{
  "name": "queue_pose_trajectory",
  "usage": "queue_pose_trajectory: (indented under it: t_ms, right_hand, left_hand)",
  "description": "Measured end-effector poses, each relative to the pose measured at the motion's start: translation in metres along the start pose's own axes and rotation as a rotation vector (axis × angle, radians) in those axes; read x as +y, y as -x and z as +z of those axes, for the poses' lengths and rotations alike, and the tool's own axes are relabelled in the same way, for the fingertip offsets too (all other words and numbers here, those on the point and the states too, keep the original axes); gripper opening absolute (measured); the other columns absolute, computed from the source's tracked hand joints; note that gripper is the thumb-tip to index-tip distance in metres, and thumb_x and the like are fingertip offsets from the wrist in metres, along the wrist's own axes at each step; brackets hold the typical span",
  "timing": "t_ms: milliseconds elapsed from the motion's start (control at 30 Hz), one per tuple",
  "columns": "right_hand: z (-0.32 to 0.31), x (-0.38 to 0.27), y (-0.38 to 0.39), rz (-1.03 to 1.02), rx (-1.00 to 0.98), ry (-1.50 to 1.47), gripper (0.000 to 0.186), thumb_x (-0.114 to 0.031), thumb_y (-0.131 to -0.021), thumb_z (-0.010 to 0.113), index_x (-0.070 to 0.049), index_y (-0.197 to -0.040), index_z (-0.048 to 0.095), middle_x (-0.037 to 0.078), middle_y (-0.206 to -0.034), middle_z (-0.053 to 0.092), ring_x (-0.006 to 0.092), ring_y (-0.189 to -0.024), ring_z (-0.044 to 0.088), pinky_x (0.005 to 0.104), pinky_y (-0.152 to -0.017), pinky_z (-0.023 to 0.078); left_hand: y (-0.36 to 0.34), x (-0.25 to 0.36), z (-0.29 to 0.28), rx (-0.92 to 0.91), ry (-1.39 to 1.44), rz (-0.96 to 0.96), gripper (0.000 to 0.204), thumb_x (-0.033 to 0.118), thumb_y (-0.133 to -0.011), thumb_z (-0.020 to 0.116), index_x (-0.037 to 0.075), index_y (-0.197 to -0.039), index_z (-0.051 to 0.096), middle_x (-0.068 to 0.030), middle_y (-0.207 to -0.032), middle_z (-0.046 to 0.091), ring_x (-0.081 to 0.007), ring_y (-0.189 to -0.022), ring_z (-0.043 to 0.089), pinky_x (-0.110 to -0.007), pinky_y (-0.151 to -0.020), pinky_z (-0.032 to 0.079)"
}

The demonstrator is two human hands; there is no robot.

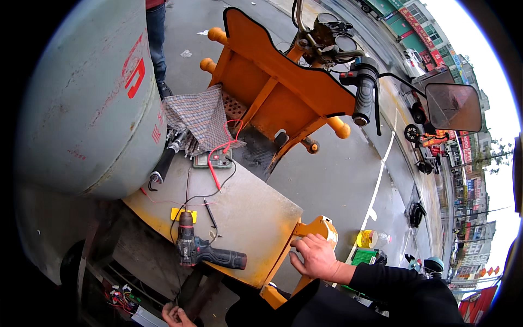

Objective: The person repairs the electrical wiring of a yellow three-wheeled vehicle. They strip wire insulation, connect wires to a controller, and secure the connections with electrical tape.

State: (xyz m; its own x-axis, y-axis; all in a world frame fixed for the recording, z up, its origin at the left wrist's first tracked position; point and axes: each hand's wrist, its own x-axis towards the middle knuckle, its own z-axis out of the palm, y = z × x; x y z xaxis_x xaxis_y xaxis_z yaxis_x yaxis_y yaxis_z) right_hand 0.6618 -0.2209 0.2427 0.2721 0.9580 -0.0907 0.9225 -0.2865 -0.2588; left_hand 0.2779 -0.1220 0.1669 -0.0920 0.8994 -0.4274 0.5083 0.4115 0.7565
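Note:
My right hand [316, 256] is closed over the edge of the orange frame [326, 224] beside the metal seat panel [256, 210]. Low in the view, my left hand [177, 316] is partly cut off, its fingers bent together near a thin dark wire; what they hold is too small to make out. On the panel lies a cordless drill [188, 248] with a long bit, across a yellow plate [183, 214]. Farther up sits a multimeter [217, 159] with a red probe [213, 173] and a black probe [211, 213].
A large grey metal tank [87, 98] rises at the left beside a checked cloth [199, 117]. Ahead are the orange front panel [272, 71], handlebar grip [365, 95] and mirror [453, 107]. Below left, coloured wires [121, 298] show. A person's leg [156, 43] stands behind.

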Motion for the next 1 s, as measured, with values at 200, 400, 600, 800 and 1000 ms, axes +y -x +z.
queue_pose_trajectory:
  t_ms: [200, 400, 600, 800, 1000]
  right_hand:
    - [-0.001, 0.009, 0.015, -0.067, -0.053, 0.006, 0.023, -0.028, -0.086, 0.061, -0.006, -0.084, 0.056, 0.009, -0.073, 0.057, 0.0271, -0.077, 0.058, 0.0386, -0.072, 0.045]
    - [0.007, 0.023, 0.026, -0.022, 0.042, -0.105, 0.022, -0.027, -0.089, 0.057, -0.005, -0.086, 0.055, 0.01, -0.074, 0.059, 0.0266, -0.078, 0.06, 0.0383, -0.073, 0.045]
    - [0.015, 0.029, 0.026, -0.014, 0.103, -0.309, 0.022, -0.026, -0.091, 0.054, -0.004, -0.086, 0.056, 0.011, -0.073, 0.064, 0.0277, -0.077, 0.063, 0.037, -0.074, 0.046]
    - [-0.024, 0.064, 0.018, 0.105, -0.129, -1.027, 0.033, -0.033, -0.098, 0.047, -0.002, -0.089, 0.055, 0.021, -0.076, 0.063, 0.0425, -0.083, 0.061, 0.0493, -0.077, 0.048]
    - [-0.048, 0.221, -0.021, -0.09, -0.271, -1.364, 0.03, -0.015, -0.087, 0.05, -0.005, -0.116, 0.05, 0.019, -0.091, 0.064, 0.0381, -0.091, 0.061, 0.0467, -0.079, 0.046]
  left_hand:
    - [0.067, 0.081, 0.075, -0.072, -0.015, 0.2, 0.027, 0.007, -0.095, 0.059, -0.004, -0.119, 0.054, -0.0151, -0.108, 0.064, -0.0236, -0.098, 0.061, -0.034, -0.09, 0.048]
    - [0.177, 0.15, 0.14, -0.271, -0.027, 0.178, 0.025, 0.006, -0.094, 0.056, -0.002, -0.118, 0.053, -0.0144, -0.106, 0.062, -0.0237, -0.097, 0.06, -0.034, -0.087, 0.048]
    - [0.223, 0.145, 0.175, -0.317, -0.313, 0.288, 0.031, 0.015, -0.095, 0.056, -0.007, -0.116, 0.054, -0.0218, -0.11, 0.062, -0.0294, -0.099, 0.059, -0.038, -0.092, 0.045]
    - [0.239, 0.215, 0.21, -0.347, -0.624, 0.327, 0.032, 0.024, -0.096, 0.051, -0.004, -0.108, 0.061, -0.0247, -0.103, 0.065, -0.038, -0.097, 0.062, -0.041, -0.088, 0.047]
    - [0.248, 0.261, 0.275, -0.334, -0.796, 0.221, 0.048, 0.037, -0.093, 0.06, -0.006, -0.114, 0.059, -0.0286, -0.104, 0.065, -0.042, -0.098, 0.062, -0.044, -0.086, 0.048]
